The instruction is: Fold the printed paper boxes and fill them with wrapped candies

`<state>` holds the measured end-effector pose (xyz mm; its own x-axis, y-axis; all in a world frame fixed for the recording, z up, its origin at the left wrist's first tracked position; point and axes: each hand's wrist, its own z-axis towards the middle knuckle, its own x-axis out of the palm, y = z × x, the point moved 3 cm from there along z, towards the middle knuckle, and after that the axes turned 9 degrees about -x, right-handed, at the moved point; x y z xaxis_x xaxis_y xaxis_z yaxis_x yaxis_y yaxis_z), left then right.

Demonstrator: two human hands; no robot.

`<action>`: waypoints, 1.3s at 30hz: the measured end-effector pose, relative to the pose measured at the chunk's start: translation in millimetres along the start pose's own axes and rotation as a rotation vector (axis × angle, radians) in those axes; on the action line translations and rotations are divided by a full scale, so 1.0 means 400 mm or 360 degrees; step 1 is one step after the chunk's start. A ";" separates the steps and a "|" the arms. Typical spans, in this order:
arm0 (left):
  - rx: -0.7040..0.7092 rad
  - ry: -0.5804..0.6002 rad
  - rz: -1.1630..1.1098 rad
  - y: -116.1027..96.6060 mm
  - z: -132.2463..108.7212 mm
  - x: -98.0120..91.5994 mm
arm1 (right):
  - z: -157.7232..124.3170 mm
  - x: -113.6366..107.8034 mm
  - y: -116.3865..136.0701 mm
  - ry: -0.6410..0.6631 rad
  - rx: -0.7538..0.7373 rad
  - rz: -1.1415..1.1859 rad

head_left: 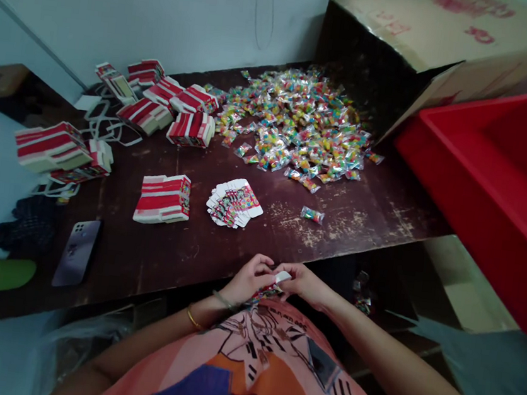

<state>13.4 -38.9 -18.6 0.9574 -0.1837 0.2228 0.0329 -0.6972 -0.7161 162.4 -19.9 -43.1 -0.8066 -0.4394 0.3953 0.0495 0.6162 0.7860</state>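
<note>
A dark table (pixel 239 245) holds a candy pile (pixel 295 122) at twelve o'clock. At six o'clock, just off its near edge, the left hand (pixel 249 278) and right hand (pixel 304 283) pinch a small box (pixel 279 280) (white, red-printed) between fingertips; fingers hide most of it.

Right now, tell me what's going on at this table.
A person sits at the dark table, both hands together at its near edge. The left hand and right hand pinch a small white and red carton between them. Ahead lie a fanned stack of flat cartons, one loose candy packet, and a big candy pile spilling from a tipped cardboard box. A red bin sits on the right.
</note>
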 end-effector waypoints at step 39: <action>-0.0092 0.0281 -0.0524 0.086 -0.038 -0.111 | 0.028 0.119 0.089 0.0301 -0.1352 -0.1784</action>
<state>-32.3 -65.3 -43.1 0.8338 -0.0564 0.5492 0.3096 -0.7759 -0.5497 119.2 -11.6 -1.8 -0.5682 -0.5465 -0.6152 -0.1658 -0.6563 0.7361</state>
